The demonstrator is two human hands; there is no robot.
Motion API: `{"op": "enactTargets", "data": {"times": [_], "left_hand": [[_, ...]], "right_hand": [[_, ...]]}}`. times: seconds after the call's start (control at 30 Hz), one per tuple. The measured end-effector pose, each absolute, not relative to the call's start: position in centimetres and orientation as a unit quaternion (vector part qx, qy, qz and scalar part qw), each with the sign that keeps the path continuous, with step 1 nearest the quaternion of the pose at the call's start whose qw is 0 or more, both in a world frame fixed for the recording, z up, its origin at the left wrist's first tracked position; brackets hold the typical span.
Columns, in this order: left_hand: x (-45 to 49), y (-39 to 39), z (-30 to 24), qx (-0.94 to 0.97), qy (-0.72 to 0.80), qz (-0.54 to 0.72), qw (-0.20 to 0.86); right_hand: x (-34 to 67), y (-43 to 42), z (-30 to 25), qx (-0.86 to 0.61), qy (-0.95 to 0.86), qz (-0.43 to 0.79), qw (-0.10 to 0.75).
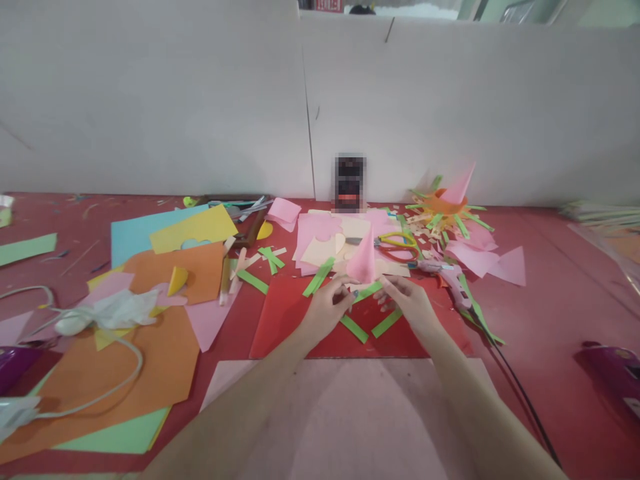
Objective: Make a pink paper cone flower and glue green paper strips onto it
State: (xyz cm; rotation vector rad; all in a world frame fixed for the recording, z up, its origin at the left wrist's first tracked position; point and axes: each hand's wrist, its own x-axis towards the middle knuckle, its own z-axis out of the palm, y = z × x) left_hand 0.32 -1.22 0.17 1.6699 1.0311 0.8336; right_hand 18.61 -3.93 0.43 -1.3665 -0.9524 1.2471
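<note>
Between my two hands is a short green paper strip (367,292), pinched at its left end by my left hand (333,298) and at its right end by my right hand (404,298). A pink paper cone (363,259) stands point up just behind the strip. Under my hands lies a red sheet (285,320). More green strips (355,329) rest on it, some near my fingers and one (319,277) beyond my left hand.
Scissors (397,245) and a hot glue gun (453,280) lie at the back right. A finished-looking orange piece with a pink cone (445,203) stands near the white wall (450,100). Coloured sheets (150,353) and a white cable (137,363) spread on the left.
</note>
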Motion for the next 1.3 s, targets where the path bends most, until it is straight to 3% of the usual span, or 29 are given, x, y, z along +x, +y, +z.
{"op": "enactTargets", "data": {"times": [0.33,0.53,1.1,1.2,1.3], "left_hand": [[0.8,-2.1,0.7,0.712,0.387,0.284,0.513],[0.8,-1.8,0.6,0.742,0.393,0.327,0.434],[0.7,-1.8,0.3,0.760,0.371,0.320,0.428],[0.7,-1.7,0.1,0.762,0.373,0.331,0.412],[0.6,-1.5,0.0,0.767,0.391,0.334,0.383]], "right_hand": [[18.9,-3.8,0.4,-0.600,-0.442,0.436,0.504],[18.9,-3.9,-0.1,-0.594,-0.497,0.413,0.479],[18.1,-4.1,0.1,-0.594,-0.555,0.394,0.429],[18.7,-3.9,0.3,-0.614,-0.564,0.343,0.433],[21.5,-3.7,0.4,-0.690,-0.531,0.202,0.448]]}}
